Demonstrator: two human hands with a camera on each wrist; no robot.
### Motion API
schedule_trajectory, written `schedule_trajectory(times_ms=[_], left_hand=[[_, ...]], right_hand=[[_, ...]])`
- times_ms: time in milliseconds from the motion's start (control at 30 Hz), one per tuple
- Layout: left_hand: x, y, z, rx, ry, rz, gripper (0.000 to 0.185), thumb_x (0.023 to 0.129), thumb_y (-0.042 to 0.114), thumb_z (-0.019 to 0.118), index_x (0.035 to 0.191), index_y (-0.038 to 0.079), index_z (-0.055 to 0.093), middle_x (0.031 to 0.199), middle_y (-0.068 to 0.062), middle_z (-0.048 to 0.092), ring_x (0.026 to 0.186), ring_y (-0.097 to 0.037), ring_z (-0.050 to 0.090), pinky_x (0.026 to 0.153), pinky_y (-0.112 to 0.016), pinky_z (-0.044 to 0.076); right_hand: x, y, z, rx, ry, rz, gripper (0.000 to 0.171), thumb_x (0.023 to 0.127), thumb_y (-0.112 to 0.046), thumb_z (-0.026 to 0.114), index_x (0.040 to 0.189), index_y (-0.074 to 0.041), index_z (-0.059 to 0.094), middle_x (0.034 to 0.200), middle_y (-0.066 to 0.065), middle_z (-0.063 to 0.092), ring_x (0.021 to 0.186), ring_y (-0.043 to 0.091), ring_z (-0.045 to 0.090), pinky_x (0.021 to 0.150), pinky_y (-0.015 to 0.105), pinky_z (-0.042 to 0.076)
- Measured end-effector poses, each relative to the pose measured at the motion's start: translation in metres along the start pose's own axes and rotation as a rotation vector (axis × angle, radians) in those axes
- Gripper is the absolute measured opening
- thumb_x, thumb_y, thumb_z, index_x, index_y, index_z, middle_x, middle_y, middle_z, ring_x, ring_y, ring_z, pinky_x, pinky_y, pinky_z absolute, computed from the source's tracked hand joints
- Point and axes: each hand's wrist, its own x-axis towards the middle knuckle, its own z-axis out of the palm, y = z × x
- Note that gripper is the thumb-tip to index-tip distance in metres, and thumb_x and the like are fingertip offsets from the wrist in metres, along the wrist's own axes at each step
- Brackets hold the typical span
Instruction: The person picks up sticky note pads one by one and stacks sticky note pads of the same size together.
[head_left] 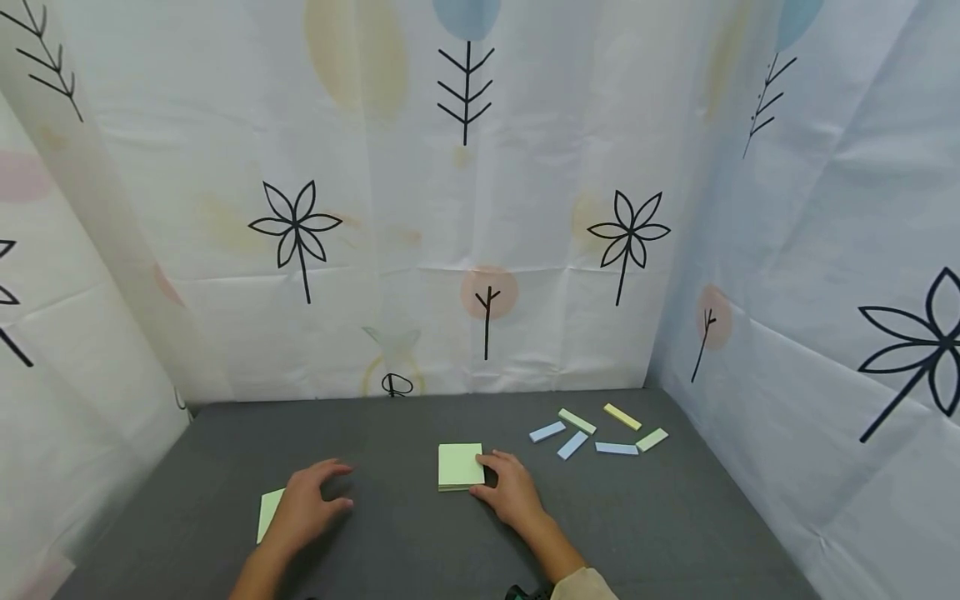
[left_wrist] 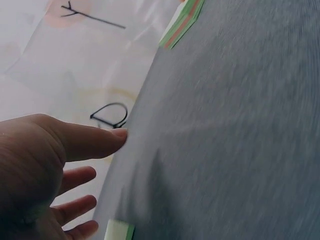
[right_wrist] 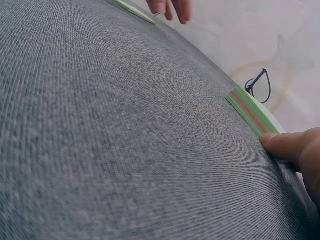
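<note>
A square pad of light green sticky notes [head_left: 459, 465] lies at the middle of the table. Its side shows a reddish layer between green ones in the right wrist view. My right hand [head_left: 516, 493] grips its right side, the thumb [right_wrist: 282, 145] against the lower edge and a finger at the upper right. Farther left, my left hand [head_left: 306, 505] hovers with fingers spread and thumb apart, holding nothing. Beside that hand a second light green paper piece [head_left: 267, 515] lies partly hidden behind the wrist; its green edge [left_wrist: 131, 231] shows in the left wrist view.
On the right of the dark grey table [head_left: 397, 550] lie several small paper strips: blue ones [head_left: 617, 448], pale green ones [head_left: 652, 440] and a yellow one [head_left: 622, 417]. White printed curtains [head_left: 525, 208] hang along the back and both sides.
</note>
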Motion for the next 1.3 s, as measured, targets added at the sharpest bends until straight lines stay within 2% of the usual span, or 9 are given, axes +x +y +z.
schedule_trajectory(times_ms=[133, 333, 467, 567, 900, 1100, 1300], left_hand=[[-0.004, -0.01, -0.011, 0.063, -0.044, -0.003, 0.048, 0.067, 0.016, 0.087, 0.112, 0.008, 0.071, 0.128, -0.024, 0.058, 0.116, -0.052, 0.049, 0.093, -0.065, 0.035], [-0.007, -0.024, -0.022, 0.124, -0.142, -0.063, 0.06, 0.067, 0.026, 0.088, 0.121, 0.011, 0.067, 0.134, -0.024, 0.052, 0.117, -0.056, 0.043, 0.08, -0.074, 0.034], [-0.007, -0.032, -0.026, 0.117, -0.206, -0.094, 0.064, 0.066, 0.031, 0.088, 0.122, 0.01, 0.065, 0.137, -0.028, 0.047, 0.119, -0.059, 0.039, 0.083, -0.073, 0.033], [-0.008, -0.037, -0.028, 0.13, -0.226, -0.103, 0.064, 0.066, 0.033, 0.088, 0.121, 0.01, 0.066, 0.136, -0.029, 0.047, 0.118, -0.06, 0.04, 0.084, -0.072, 0.034], [-0.013, -0.045, -0.036, 0.176, -0.209, -0.124, 0.064, 0.065, 0.036, 0.087, 0.119, 0.008, 0.066, 0.133, -0.03, 0.049, 0.113, -0.058, 0.044, 0.08, -0.071, 0.037], [-0.014, -0.049, -0.035, 0.154, -0.182, -0.084, 0.06, 0.066, 0.032, 0.087, 0.117, 0.007, 0.067, 0.126, -0.027, 0.055, 0.112, -0.055, 0.047, 0.086, -0.066, 0.037], [-0.015, -0.047, -0.029, 0.14, -0.12, -0.038, 0.051, 0.067, 0.03, 0.086, 0.11, 0.008, 0.07, 0.12, -0.024, 0.061, 0.111, -0.052, 0.05, 0.09, -0.063, 0.038]], right_hand=[[0.0, 0.001, 0.0, 0.002, -0.006, 0.003, 0.051, 0.075, -0.024, 0.084, 0.121, -0.008, 0.068, 0.124, 0.02, 0.061, 0.118, 0.037, 0.055, 0.091, 0.052, 0.045], [0.0, 0.001, -0.001, 0.006, -0.008, 0.003, 0.051, 0.074, -0.024, 0.085, 0.12, -0.007, 0.069, 0.123, 0.021, 0.061, 0.117, 0.038, 0.056, 0.091, 0.053, 0.045], [0.0, 0.001, -0.001, 0.005, -0.009, -0.001, 0.051, 0.074, -0.025, 0.085, 0.119, -0.007, 0.069, 0.123, 0.02, 0.061, 0.117, 0.037, 0.056, 0.091, 0.052, 0.045], [0.0, 0.001, 0.0, 0.007, -0.008, -0.002, 0.051, 0.074, -0.024, 0.085, 0.119, -0.007, 0.069, 0.123, 0.021, 0.061, 0.117, 0.037, 0.056, 0.091, 0.052, 0.045], [0.001, 0.002, 0.001, 0.015, -0.009, 0.012, 0.051, 0.075, -0.025, 0.084, 0.121, -0.008, 0.069, 0.124, 0.02, 0.061, 0.118, 0.036, 0.055, 0.092, 0.052, 0.045], [0.001, 0.001, 0.0, 0.012, -0.005, 0.004, 0.051, 0.075, -0.024, 0.084, 0.12, -0.007, 0.069, 0.124, 0.019, 0.061, 0.118, 0.036, 0.056, 0.092, 0.052, 0.045], [0.001, 0.0, -0.001, 0.003, -0.011, 0.004, 0.051, 0.075, -0.024, 0.085, 0.121, -0.007, 0.068, 0.124, 0.02, 0.061, 0.117, 0.037, 0.056, 0.092, 0.052, 0.045]])
